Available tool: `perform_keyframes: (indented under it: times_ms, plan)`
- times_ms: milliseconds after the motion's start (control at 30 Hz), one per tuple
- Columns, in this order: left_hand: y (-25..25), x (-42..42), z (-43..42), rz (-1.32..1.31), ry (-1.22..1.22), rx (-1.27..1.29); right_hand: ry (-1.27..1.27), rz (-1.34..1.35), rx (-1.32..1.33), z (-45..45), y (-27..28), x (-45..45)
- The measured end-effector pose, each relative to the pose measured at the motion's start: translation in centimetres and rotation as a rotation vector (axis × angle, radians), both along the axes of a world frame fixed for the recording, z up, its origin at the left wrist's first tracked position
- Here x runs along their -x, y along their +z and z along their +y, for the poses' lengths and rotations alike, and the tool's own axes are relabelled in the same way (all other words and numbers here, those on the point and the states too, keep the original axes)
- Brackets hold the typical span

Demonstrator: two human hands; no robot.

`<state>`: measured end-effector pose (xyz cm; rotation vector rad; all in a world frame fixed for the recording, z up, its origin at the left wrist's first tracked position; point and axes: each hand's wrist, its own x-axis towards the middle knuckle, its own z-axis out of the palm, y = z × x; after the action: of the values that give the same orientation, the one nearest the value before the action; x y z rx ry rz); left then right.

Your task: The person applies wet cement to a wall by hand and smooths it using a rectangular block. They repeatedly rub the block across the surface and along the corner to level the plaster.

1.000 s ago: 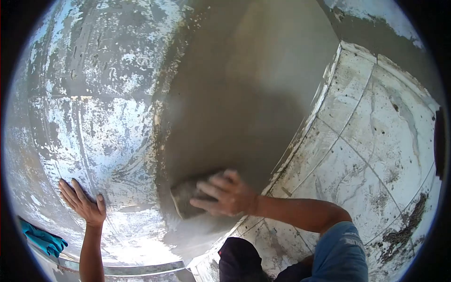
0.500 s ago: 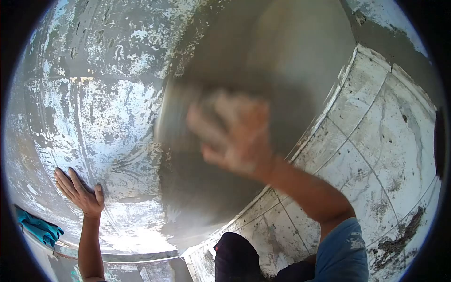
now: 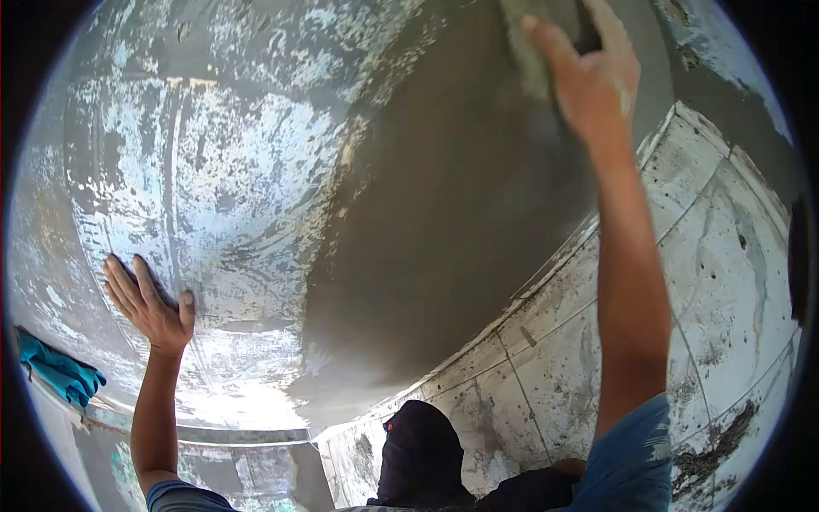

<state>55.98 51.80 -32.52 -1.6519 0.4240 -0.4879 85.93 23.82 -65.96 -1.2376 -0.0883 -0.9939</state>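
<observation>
My right hand (image 3: 597, 77) is raised at the top of the view, fingers wrapped round a plastering float (image 3: 531, 55). The float is grey and smeared with mortar; its far end is cut off by the frame. It lies against a band of smooth, wet-looking grey plaster (image 3: 452, 196). My left hand (image 3: 147, 303) rests flat on the patchy white and grey wall surface (image 3: 239, 196) left of the plaster, fingers spread and holding nothing.
Dirty white tiles (image 3: 554, 375) border the plaster along a raised edge on the right. A teal cloth (image 3: 60, 367) lies at the lower left. A dark rounded shape (image 3: 422, 452) shows at the bottom middle, near my body.
My right hand has swept from the middle of the plaster up and right with the float, its arm now stretched out. My left hand stays flat on the wall; the view has shifted slightly.
</observation>
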Motion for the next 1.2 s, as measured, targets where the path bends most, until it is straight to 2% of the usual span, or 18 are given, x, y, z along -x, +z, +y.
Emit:
perform_keyframes:
  times_ms: [33, 100, 133, 167, 300, 333, 467, 567, 633, 733, 767, 833, 867, 900, 967, 1000, 1100, 1200]
  plan:
    - [0.0, 0.0, 0.1, 0.004, -0.011, 0.004, -0.1, -0.04, 0.087, 2.7, -0.7, 1.2]
    - [0.0, 0.0, 0.2, 0.006, -0.029, 0.008, 0.076, -0.051, 0.311, 7.4, -0.2, 9.6]
    - [-0.1, 0.0, 0.3, 0.009, -0.019, 0.008, 0.418, -0.128, 0.369, 9.7, -0.5, 14.3]
    - [-0.1, 0.0, 0.3, 0.003, -0.023, 0.01, 0.35, -0.266, 0.479, 12.2, -0.9, 19.4]
    - [0.0, 0.2, 0.3, -0.007, -0.016, 0.01, 0.529, -0.493, 0.51, 17.8, -4.9, 29.2]
    - [0.0, 0.3, 0.4, -0.019, -0.035, 0.018, 0.615, -0.532, 0.461, 16.3, -4.2, 27.8]
    - [0.0, 0.3, 0.2, -0.015, -0.011, -0.006, 0.36, -0.205, 0.436, 5.3, -3.0, 12.7]
    - [0.1, 0.3, 0.1, -0.014, -0.024, -0.012, 0.05, -0.046, 0.079, -1.2, -3.5, -0.1]
    - [0.2, 0.2, 0.2, -0.013, -0.02, -0.013, 0.137, 0.03, -0.085, -5.4, -1.1, -3.3]
    - [0.2, 0.1, 0.2, -0.009, -0.017, -0.013, 0.008, 0.121, -0.012, -5.2, -0.1, -5.2]
    - [0.2, 0.1, 0.2, -0.004, -0.02, -0.011, 0.175, 0.073, -0.108, -4.7, -0.3, -4.9]
    - [0.2, 0.2, 0.3, -0.008, -0.014, -0.019, 0.22, 0.026, 0.023, -0.8, 0.1, -0.5]
    - [0.2, 0.2, 0.2, -0.012, -0.01, -0.023, 0.025, -0.05, 0.244, 2.3, -0.2, 2.9]
    - [0.2, 0.2, 0.3, -0.006, -0.016, -0.022, 0.045, -0.168, 0.292, 4.6, 0.4, 8.1]
    - [0.4, 0.3, 0.6, -0.016, -0.017, -0.041, 0.337, -0.479, 0.53, 11.0, -2.3, 18.0]
    - [0.4, 0.4, 0.4, -0.015, -0.043, -0.037, 0.476, -0.559, 0.471, 13.9, -4.6, 22.2]
    - [0.3, 0.4, 0.2, -0.018, -0.008, -0.037, 0.555, -0.352, 0.456, 6.1, -2.8, 15.6]
    - [0.3, 0.4, 0.1, -0.03, 0.004, -0.046, 0.058, -0.072, 0.331, -2.2, -3.4, 3.2]
